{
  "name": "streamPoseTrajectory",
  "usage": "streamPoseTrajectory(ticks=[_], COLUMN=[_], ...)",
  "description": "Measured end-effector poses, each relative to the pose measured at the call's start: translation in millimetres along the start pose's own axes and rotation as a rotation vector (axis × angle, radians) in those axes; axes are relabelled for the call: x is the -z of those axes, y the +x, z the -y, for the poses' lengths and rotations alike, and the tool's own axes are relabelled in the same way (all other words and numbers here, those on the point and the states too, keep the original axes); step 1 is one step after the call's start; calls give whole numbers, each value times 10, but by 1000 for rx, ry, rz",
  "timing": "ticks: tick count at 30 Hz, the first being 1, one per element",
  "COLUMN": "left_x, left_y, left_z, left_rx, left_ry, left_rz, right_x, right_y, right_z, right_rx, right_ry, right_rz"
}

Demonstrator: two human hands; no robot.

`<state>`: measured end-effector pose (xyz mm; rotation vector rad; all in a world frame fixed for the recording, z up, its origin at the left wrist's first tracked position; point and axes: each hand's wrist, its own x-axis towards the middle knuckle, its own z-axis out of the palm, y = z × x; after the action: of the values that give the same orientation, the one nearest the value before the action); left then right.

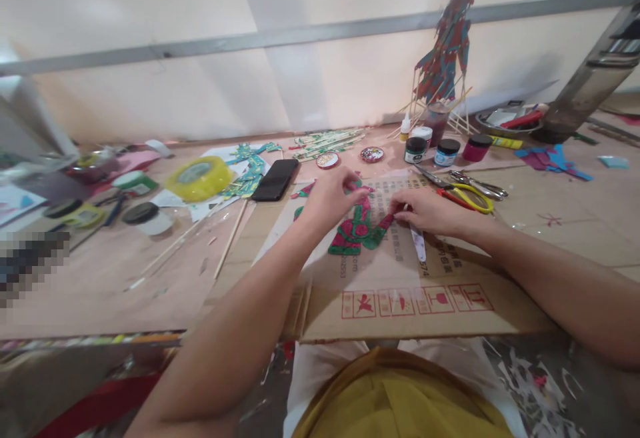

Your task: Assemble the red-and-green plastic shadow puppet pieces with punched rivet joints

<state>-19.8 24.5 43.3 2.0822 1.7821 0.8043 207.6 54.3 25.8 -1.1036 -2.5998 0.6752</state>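
A green and magenta cut-out figure, like a jointed shadow puppet, lies flat on the printed cardboard. Over its upper part is my left hand, fingers bent and a gap showing between thumb and forefinger. Whether that hand touches the figure I cannot tell. My right hand pinches the end of the figure's green and magenta limb between thumb and fingers. Just below the right hand lies a narrow white strip. My left hand hides part of the figure.
Yellow-handled scissors and metal pliers lie beyond my right hand. Paint jars and two small lids stand behind. To the left are a black phone, yellow tape and thin sticks. A finished-looking puppet leans at the back.
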Motion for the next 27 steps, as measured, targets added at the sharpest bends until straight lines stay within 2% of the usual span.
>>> streamPoseTrajectory(ticks=[2, 4, 6, 10, 13, 17, 20, 25, 27], left_x=[-65, -150, -227, -293, -294, -289, -280, -255, -247], left_y=[-55, -99, -125, -132, -107, -59, -45, -64, -71], left_z=[-105, -188, -249, -335, -376, -396, -381, -307, -288], left_rx=[-140, -227, -248, -165, -122, -101, -51, 88, 124], left_ry=[-37, 75, 216, 336, 324, 191, 27, -423, -564], left_rz=[239, 390, 432, 443, 445, 510, 480, 246, 186], right_x=[18, 29, 30, 11, -10, -15, 16, 80, 83], right_y=[-1, 3, 13, 36, 50, 70, 74, 47, 39], right_z=[-7, -15, -26, -68, -102, -97, -59, -25, -22], right_rx=[-13, -24, -31, -51, -49, -99, -133, -119, -110], right_ry=[56, 102, 127, 172, 222, 331, 463, 756, 820], right_rz=[-8, -24, -35, -26, -33, -70, -162, -370, -400])
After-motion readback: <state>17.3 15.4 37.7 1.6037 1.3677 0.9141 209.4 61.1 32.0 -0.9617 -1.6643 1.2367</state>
